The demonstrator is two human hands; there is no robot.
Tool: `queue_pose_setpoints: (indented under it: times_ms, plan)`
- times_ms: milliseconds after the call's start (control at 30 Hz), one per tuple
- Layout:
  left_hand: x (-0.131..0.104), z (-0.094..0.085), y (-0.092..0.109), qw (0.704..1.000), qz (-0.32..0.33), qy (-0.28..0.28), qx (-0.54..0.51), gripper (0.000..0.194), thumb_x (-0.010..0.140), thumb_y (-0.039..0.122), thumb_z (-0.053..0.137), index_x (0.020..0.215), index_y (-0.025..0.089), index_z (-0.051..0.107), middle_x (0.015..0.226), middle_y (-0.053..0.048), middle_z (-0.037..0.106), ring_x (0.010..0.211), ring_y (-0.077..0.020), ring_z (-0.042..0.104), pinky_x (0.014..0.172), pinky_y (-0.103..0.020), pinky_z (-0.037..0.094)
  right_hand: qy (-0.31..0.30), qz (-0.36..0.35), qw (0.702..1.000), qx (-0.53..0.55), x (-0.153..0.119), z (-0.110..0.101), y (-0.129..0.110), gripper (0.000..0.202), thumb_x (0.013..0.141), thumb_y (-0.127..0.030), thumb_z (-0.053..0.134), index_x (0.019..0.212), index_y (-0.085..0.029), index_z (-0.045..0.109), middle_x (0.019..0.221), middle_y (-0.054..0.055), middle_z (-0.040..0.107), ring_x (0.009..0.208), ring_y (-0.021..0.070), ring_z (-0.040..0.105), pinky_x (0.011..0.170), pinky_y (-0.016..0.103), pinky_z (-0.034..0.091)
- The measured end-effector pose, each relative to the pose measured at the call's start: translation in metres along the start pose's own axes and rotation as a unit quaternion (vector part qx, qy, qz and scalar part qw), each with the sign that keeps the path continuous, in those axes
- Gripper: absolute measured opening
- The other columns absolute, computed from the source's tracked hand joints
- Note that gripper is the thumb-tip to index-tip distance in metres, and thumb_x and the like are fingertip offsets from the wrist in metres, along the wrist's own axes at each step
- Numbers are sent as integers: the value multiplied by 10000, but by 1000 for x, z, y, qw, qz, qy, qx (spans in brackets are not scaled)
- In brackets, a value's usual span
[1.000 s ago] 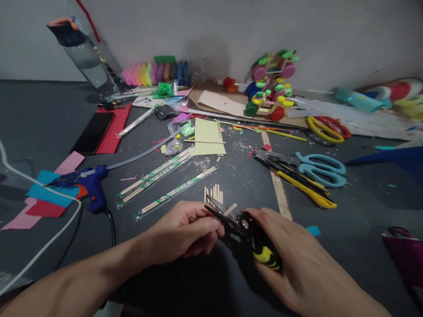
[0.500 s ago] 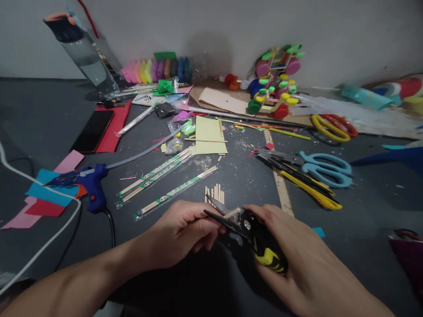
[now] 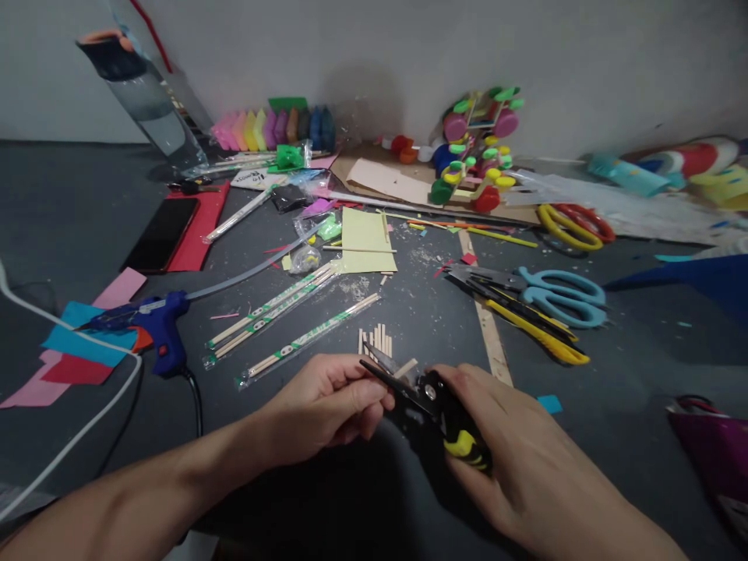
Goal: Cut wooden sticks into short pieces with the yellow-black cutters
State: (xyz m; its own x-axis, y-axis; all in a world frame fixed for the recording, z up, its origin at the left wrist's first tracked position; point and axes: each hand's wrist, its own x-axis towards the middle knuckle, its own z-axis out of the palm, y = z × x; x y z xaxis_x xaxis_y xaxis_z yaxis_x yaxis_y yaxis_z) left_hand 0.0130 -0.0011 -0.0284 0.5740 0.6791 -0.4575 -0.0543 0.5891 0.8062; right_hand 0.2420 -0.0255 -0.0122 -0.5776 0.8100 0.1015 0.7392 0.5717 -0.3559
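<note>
1. Head view, room: dark tabletop [image 3: 613, 436] stretches between the right hand [image 3: 508, 436] and a purple packet [image 3: 710, 452] at the right edge; short cut sticks [image 3: 379, 340] stand just beyond the left hand [image 3: 342, 401].
2. Head view, change: compared with half a second ago, everything sits slightly further left; both hands keep their pose.
3. Head view, materials: the left hand pinches a pale, slim wooden stick [image 3: 405, 368] between the parted blades of black-and-yellow snips [image 3: 464, 444], whose handles the right hand clasps.
</note>
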Motion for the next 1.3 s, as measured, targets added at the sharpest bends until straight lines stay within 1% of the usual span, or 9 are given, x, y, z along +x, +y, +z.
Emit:
queue_pose_setpoints:
  times_ms: [100,267,367,467,600,733,933,1133,1300]
  plan:
    - [0,1,-1,999,15,24,27,170,907,304,547,845,161,614,569,56,538,419,-43,375,378,-159,245,-5,9,1000,17,2,-1,0,345,811,-169,503,1156,-181,487,929,85,650,821,229,667,672,327,561]
    - [-3,1,-3,967,117,94,204,266,932,268,532,703,155,607,576,34,545,507,-60,484,471,-179,349,-6,18,999,45,6,-4,-1,349,820,-180,514,1166,-194,469,950,79,642,842,222,653,687,324,556]
    - [-4,-2,-4,954,135,91,250,334,960,241,473,655,159,581,545,36,512,504,-65,478,489,-191,359,-12,20,998,52,8,-5,-2,375,820,-178,509,1190,-197,456,970,83,638,863,227,650,692,331,555]
    - [-5,-4,-3,963,135,55,226,280,956,213,465,711,159,591,605,30,551,503,-59,469,480,-187,357,-24,26,998,53,9,-6,-3,377,810,-176,507,1183,-196,459,979,89,638,867,233,650,698,341,558]
    - [-3,-5,-2,978,110,21,178,202,938,202,478,828,156,640,606,32,560,488,-64,448,451,-182,334,-4,10,999,46,8,-8,-2,391,800,-168,500,1189,-192,468,983,95,656,860,237,663,698,340,557]
    - [-3,-3,-1,982,89,26,165,182,917,208,502,828,152,649,583,38,555,478,-62,439,450,-177,321,-5,2,1000,31,4,-8,-2,324,802,-164,492,1124,-192,499,952,94,667,821,230,671,652,316,545]
    - [-1,4,2,998,15,29,61,188,885,313,544,803,153,600,539,60,517,425,-50,376,402,-169,252,-11,15,1000,13,2,-3,-2,322,811,-159,475,1131,-161,516,914,88,653,800,225,666,663,326,549]
    - [0,5,0,998,16,46,51,219,880,347,571,794,146,590,528,55,522,402,-40,362,367,-156,224,-12,22,1000,5,1,1,-1,359,800,-160,472,1154,-142,522,937,107,666,811,230,672,654,325,539]
    - [0,4,0,998,28,40,34,256,907,381,564,786,156,587,546,53,536,387,-35,354,351,-149,225,14,56,997,48,4,-6,-1,212,820,-145,435,1002,-202,527,761,31,668,631,175,642,538,262,477]
